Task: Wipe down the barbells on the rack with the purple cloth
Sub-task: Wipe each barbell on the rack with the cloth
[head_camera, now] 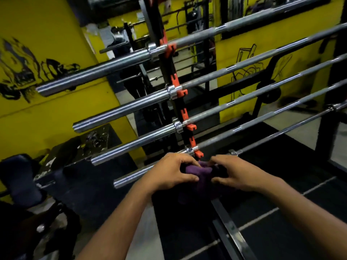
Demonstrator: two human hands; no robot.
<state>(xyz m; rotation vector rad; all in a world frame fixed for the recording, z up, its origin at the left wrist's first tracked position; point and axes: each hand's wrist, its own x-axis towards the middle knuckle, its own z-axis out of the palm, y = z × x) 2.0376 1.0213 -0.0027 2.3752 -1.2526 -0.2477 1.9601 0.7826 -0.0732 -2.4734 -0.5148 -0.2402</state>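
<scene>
The purple cloth (197,172) is bunched between both hands, low in the middle of the view, right at the lowest barbell (131,178) on the rack (180,107). It seems to sit on or around that bar near where it meets the upright, though the hands hide the exact contact. The left hand (173,172) curls its fingers and thumb onto the cloth's left side; the right hand (231,175) pinches the right side, its fingers also curled. Neither hand is spread flat.

Above, four more barbells (122,109) lie on orange hooks (191,126) up the black upright, their chrome sleeves pointing toward the left and their thinner shafts running off to the right edge of the view. Yellow walls (28,119) with black drawings stand behind, and a dark floor (281,231) with pale lines lies below.

The risks, as I judge them: the cloth is wadded, so a stroke along the bar may touch only a narrow strip and leave the underside unwiped. The hooks are close to the fingers, and a quick slide toward the upright could catch the cloth or knuckles on one. Pushing hard along the bar might also roll or shift it in its hooks.
</scene>
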